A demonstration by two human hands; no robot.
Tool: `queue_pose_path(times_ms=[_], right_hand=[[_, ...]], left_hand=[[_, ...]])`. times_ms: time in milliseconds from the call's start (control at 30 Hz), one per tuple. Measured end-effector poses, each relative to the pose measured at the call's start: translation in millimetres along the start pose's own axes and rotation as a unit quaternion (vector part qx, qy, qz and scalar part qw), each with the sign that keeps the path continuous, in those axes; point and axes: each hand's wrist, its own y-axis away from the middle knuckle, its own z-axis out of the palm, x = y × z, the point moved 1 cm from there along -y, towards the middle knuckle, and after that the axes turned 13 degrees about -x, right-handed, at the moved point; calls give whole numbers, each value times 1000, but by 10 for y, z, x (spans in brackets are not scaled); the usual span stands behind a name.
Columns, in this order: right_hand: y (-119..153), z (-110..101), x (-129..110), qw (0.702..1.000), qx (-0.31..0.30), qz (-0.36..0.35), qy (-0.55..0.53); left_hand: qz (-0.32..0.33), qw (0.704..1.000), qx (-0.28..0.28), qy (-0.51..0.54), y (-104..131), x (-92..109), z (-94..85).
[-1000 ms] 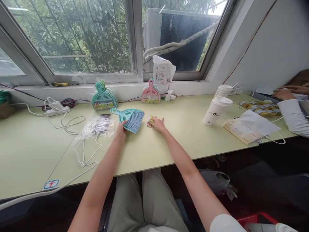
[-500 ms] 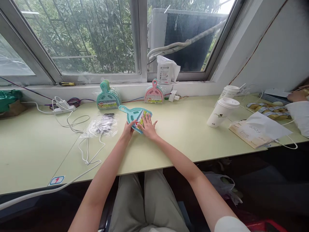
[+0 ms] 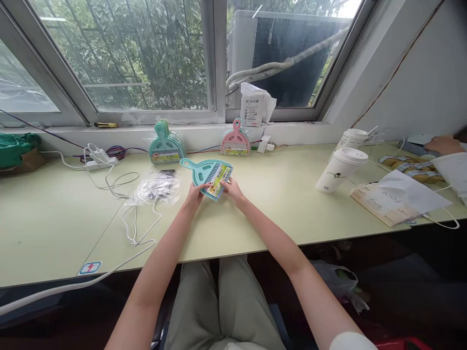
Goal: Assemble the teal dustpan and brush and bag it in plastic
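A teal mini dustpan (image 3: pixel 202 171) with a small brush and a printed label card (image 3: pixel 219 181) is tilted in front of me above the table. My left hand (image 3: pixel 196 192) grips its lower left edge, thumb over the front. At the lower right edge, my right hand (image 3: pixel 232 188) pinches the same dustpan beside the card. Behind it, several teal dustpan sets (image 3: pixel 166 146) in clear wrap lean against the wall under the window. A pink dustpan set (image 3: pixel 235 141) leans there too, farther right.
Clear plastic bags (image 3: pixel 156 188) lie left of my hands near a white cable (image 3: pixel 135 233) and a power strip (image 3: pixel 102 163). On the right stand paper cups (image 3: pixel 339 170) and a tissue pack (image 3: pixel 383 199). Another person's hand (image 3: pixel 443 145) is at the far right.
My right hand has slid from lying spread over the label card to holding the dustpan's right edge, uncovering the card. The camera view has shifted slightly.
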Motion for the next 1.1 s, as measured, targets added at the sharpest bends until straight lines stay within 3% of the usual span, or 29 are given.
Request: queue_pose_path(times_ms=[67,167,267,333,400,467,533,633,733,800,900,1000,1100], right_hand=[[-8,-24,3,995,-28,31,-90],[-10,-47,-9,987,-17,46,-151],[-10,-83,-29,984,-8,34,-177],[-11,-124,-40,984,2,21,-180],[-15,-171,-45,984,13,14,-178],[-20,-216,-44,983,26,12,-180],[-26,-259,-42,982,42,11,-186],[-34,-319,-42,979,61,2,-193],[-42,-383,-42,977,79,-6,-196],[-49,-427,-37,976,93,-7,-196],[-58,-493,-34,976,106,-4,-192],[-54,-560,-61,978,105,18,-181],[-33,-629,-132,981,90,46,-167]], left_hand=[[-7,1000,-16,-9,9,34,10],[-22,998,-34,-40,1,88,4],[0,987,25,-157,-14,160,-72],[65,941,118,-311,0,220,-165],[118,854,199,-467,34,263,-271],[118,777,229,-574,65,266,-378],[70,742,204,-635,73,232,-464],[14,743,87,-664,47,148,-480],[50,763,-38,-643,15,74,-351],[76,759,-73,-642,7,46,-253],[70,736,-37,-672,9,49,-196],[65,723,46,-686,16,80,-252],[81,719,72,-686,11,77,-330]])
